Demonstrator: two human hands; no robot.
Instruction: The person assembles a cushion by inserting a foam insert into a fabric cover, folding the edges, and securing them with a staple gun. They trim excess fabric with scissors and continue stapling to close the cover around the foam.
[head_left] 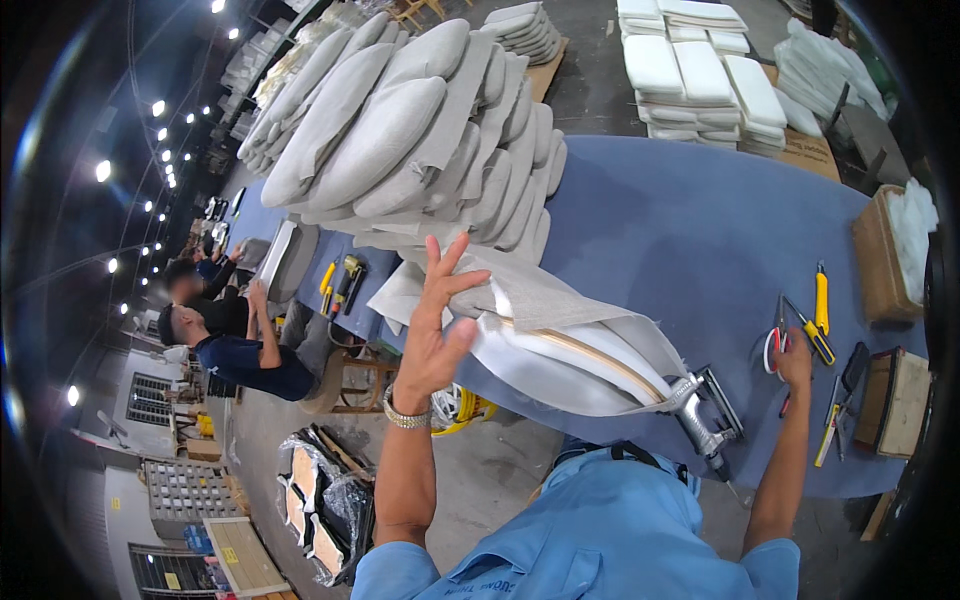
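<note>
A padded panel (pixel 580 350) lies on the blue table in front of me, its grey fabric cover folded open over white padding and a curved wooden strip. My left hand (pixel 440 335) is at the panel's left end, fingers spread and nothing gripped in it; whether it touches the fabric is hard to tell. At the right, my right hand (pixel 795 360) is closed on a pair of scissors (pixel 771 348) with red-and-white loop handles, blades pointing away from me. A silver staple gun (pixel 700 418) rests against the panel's right end.
Stacked grey fabric-covered pads (pixel 400 140) rise at the far left of the table (pixel 680 210). Right of my right hand are a yellow-handled tool (pixel 821 300), a yellow cutter (pixel 828 435) and boxes (pixel 888 255). White foam stacks (pixel 690 75) stand beyond. People (pixel 250 350) work at left.
</note>
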